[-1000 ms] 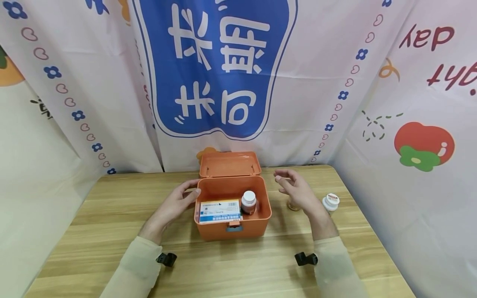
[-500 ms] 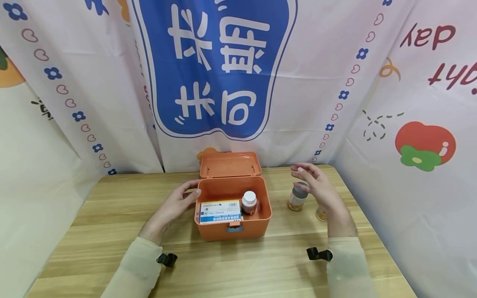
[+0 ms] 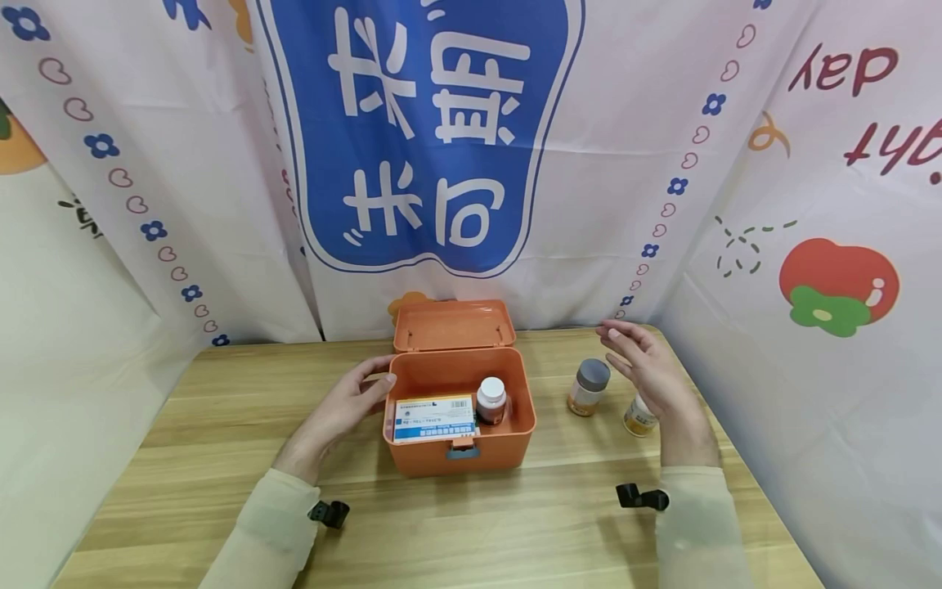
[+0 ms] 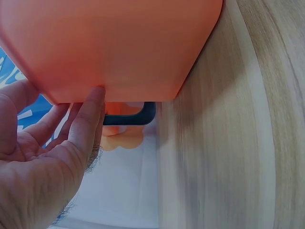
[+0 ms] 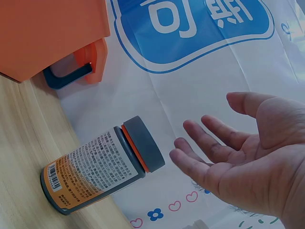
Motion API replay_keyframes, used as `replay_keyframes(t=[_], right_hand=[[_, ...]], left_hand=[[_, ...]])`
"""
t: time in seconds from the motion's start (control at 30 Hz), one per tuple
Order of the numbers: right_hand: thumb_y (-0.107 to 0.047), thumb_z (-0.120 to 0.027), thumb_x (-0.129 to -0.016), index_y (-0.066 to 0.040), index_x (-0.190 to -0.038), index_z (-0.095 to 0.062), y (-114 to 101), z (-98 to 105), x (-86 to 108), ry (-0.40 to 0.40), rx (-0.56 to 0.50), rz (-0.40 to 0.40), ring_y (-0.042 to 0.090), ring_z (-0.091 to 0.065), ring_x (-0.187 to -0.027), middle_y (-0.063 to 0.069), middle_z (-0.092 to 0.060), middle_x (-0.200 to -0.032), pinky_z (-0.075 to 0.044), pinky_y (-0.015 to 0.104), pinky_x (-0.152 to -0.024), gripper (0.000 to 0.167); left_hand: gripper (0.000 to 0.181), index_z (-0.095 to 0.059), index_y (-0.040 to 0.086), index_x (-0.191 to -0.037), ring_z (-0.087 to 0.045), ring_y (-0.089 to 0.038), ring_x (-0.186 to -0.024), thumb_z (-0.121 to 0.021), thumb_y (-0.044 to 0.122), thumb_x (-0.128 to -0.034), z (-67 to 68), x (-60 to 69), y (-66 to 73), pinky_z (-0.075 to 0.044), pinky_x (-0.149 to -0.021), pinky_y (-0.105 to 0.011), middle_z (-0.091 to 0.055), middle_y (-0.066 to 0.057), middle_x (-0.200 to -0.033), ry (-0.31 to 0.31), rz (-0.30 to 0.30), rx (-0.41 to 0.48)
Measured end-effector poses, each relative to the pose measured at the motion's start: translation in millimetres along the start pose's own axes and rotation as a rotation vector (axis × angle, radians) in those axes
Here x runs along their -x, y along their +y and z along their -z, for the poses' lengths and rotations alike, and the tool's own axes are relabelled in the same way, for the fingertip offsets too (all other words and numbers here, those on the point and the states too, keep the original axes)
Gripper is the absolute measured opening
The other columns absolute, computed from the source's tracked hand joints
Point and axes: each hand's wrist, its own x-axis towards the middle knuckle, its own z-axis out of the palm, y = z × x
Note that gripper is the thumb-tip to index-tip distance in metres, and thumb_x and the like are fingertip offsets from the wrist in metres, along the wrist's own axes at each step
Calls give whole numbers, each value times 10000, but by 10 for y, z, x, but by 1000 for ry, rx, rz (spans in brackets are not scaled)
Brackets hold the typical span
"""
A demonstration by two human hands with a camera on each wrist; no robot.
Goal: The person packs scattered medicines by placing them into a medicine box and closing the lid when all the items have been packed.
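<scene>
An orange storage box point(image 3: 459, 460) stands on the table with its lid point(image 3: 454, 325) raised at the back. My left hand point(image 3: 353, 405) rests against its left side, thumb by the rim and fairly straight fingers touching the outer wall. Inside are a white-and-blue medicine carton point(image 3: 434, 417) and a white-capped pill bottle point(image 3: 491, 401), which stands upright. My right hand point(image 3: 655, 372) holds nothing and hovers with loosely bent fingers just beyond a grey-capped supplement bottle point(image 5: 93, 167). That bottle is upright and apart from the fingers in the right wrist view.
A second bottle, white with a yellow label point(image 3: 639, 419), stands close to the right forearm, partly covered by it. Dark handle point(image 4: 131, 118) hangs at the back of the box. A printed cloth point(image 3: 611, 164) hangs behind the wooden table point(image 3: 515, 523).
My right hand has moved right, away from the box and past the grey-capped bottle, which has come into full view. The left hand and the box have stayed in place.
</scene>
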Motion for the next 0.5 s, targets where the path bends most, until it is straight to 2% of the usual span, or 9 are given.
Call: replay_keyframes(t=[0.07, 0.17, 0.3, 0.4, 0.5], right_hand=[[-341, -536, -1272, 15, -1748, -403, 9, -12, -16, -1, 0, -23, -1, -553, -1436, -140, -633, -1504, -299, 599, -1499, 609], [-328, -539, -1272, 6, -1745, -407, 32, -35, -35, -8, 16, -54, 138, -489, -1570, -67, -592, -1588, -253, 617, -1511, 594], [-281, -518, -1275, 24, -1756, -383, 74, -59, -44, -35, 46, -70, 376, -303, -1762, 166, -465, -1781, -193, 693, -1506, 584], [-242, -504, -1274, 47, -1782, -338, 101, -82, -47, -60, 83, -83, 461, -233, -1802, 293, -328, -1876, -195, 755, -1481, 607], [-234, -504, -1270, 52, -1796, -314, 118, -111, -55, -77, 135, -109, 494, -270, -1792, 320, -314, -1886, -235, 773, -1462, 628]], left_hand=[[662, -340, 8, -1820, -543, -562, -1632, -575, 275, -1261, 0, 2, 3, -581, -1297, -616, -400, -312, -1831, 2, 0, -2], [664, -338, 7, -1820, -547, -562, -1628, -575, 275, -1261, 2, 1, 1, -587, -1292, -609, -403, -314, -1829, 3, -3, -1], [666, -341, 11, -1820, -548, -556, -1627, -579, 281, -1260, 1, 5, -3, -586, -1294, -606, -411, -312, -1823, 4, -2, 3], [668, -343, 14, -1820, -547, -554, -1628, -581, 285, -1259, -1, 7, -5, -585, -1296, -607, -413, -310, -1823, 6, 1, 1], [667, -342, 16, -1821, -546, -553, -1629, -580, 285, -1259, -1, 5, -7, -587, -1294, -607, -411, -309, -1823, 7, 5, 1]])
